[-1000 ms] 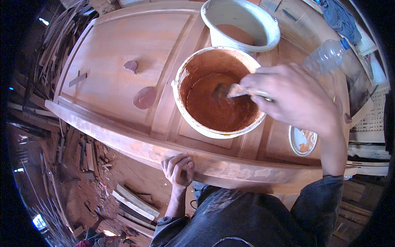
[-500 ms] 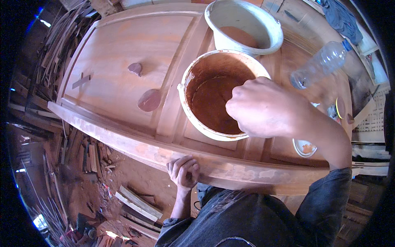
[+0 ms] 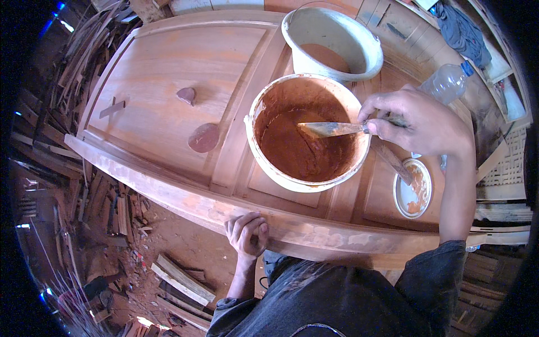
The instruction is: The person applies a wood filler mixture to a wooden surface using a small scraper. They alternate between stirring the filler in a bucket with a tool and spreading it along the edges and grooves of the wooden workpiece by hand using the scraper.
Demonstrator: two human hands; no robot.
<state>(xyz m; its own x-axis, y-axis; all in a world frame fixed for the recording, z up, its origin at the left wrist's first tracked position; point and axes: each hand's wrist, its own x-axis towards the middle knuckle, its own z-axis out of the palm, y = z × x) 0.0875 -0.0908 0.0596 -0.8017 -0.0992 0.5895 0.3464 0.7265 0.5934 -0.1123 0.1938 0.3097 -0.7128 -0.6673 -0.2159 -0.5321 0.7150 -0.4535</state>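
Putty knife (image 3: 328,129): pinched in right hand (image 3: 418,123) fingers, blade over bucket (image 3: 269,163) of red-brown filler. Left hand (image 3: 247,233): fingers curled on wooden door (image 3: 168,73) edge.

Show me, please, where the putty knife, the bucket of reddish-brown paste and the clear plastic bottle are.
putty knife (image 3: 328,129): head view, on the flat blade over the paste.
bucket of reddish-brown paste (image 3: 255,146): head view, on its left inner wall.
clear plastic bottle (image 3: 446,83): head view, on its clear body beyond the right hand (image 3: 421,124).

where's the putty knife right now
In the head view the putty knife is right of centre, gripped by the right hand, its blade over the reddish paste inside the nearer bucket.
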